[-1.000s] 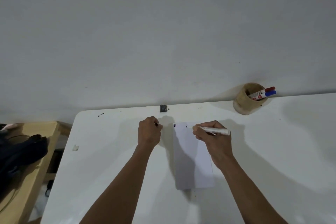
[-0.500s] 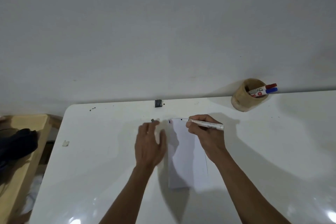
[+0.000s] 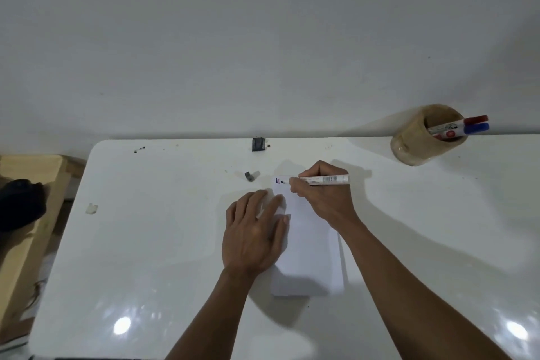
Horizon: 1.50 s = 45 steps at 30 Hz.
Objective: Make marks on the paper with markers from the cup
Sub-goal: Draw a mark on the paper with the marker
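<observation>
Head view: white table (image 3: 152, 242) against a plain wall. Right hand (image 3: 320, 196) is closed around a white marker (image 3: 324, 179), tip down at the far left corner of the paper (image 3: 309, 257), just beside small dark marks (image 3: 278, 180) there. Left hand (image 3: 252, 231) lies flat and open, fingers spread, pressing the paper's left edge. Small dark cap (image 3: 249, 176) lies on the table just beyond the left hand, apart from it. Wooden cup (image 3: 409, 140) stands far right near the wall, holding a red-capped marker (image 3: 474, 120) and a blue-capped marker (image 3: 476, 128). Black clip-like object (image 3: 258, 144) sits at the table's far edge.
</observation>
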Tool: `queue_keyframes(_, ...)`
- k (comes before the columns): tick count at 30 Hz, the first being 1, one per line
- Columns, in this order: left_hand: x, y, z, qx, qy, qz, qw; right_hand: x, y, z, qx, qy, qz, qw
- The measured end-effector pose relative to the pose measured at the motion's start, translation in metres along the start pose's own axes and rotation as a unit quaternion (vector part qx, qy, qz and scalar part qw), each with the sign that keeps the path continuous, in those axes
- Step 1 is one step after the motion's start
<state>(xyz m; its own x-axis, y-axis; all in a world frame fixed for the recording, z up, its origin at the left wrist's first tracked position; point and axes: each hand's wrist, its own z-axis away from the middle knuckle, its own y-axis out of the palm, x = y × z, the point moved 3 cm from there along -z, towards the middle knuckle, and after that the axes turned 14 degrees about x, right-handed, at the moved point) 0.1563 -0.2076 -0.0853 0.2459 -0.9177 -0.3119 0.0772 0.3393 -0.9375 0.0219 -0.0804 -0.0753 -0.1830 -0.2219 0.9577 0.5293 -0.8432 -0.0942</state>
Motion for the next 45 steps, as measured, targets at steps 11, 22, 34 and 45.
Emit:
queue_keyframes(11, 0.002, 0.003, -0.001, -0.011, -0.001, -0.001, 1.000, -0.007, 0.002, -0.003, -0.016, -0.008, -0.004, 1.000)
queue_keyframes(22, 0.001, 0.003, -0.002, -0.021, -0.002, -0.001, 1.000, -0.008, 0.003, -0.005, -0.021, 0.006, 0.026, 0.999)
queue_keyframes(34, 0.001, 0.004, -0.001, -0.029, 0.002, 0.003, 1.000, -0.007, 0.002, -0.005, -0.002, 0.031, 0.073, 0.997)
queue_keyframes(45, 0.002, 0.003, -0.001, -0.044, 0.008, 0.002, 0.999, 0.005, -0.002, -0.004, -0.006, 0.054, -0.087, 0.995)
